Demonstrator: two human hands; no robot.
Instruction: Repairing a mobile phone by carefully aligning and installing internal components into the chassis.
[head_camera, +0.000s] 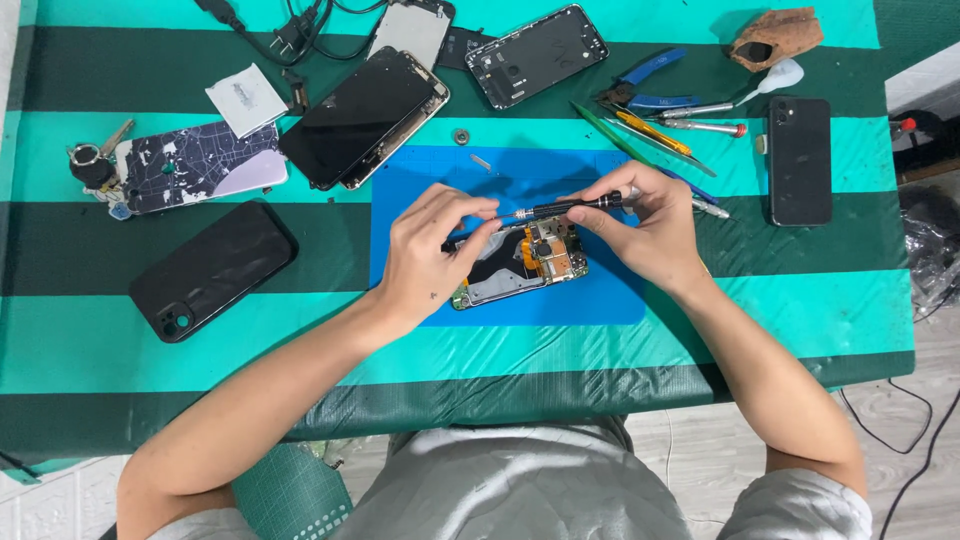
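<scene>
1. An opened phone (520, 262) lies on a blue mat (610, 290) at the middle of the desk (60, 330), circuit boards exposed.
2. The right hand (645, 225), at the phone's 2 o'clock, pinches a black screwdriver (560, 207) held level above it.
3. The left hand (432, 250), at the phone's 9 o'clock, pinches the screwdriver's tip end, fingers curled over the phone's edge.
4. A black phone case (212, 268) lies at 9 o'clock, well apart.

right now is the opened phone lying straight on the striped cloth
No, the opened phone lies on the blue mat, which covers the striped cloth there.
</scene>
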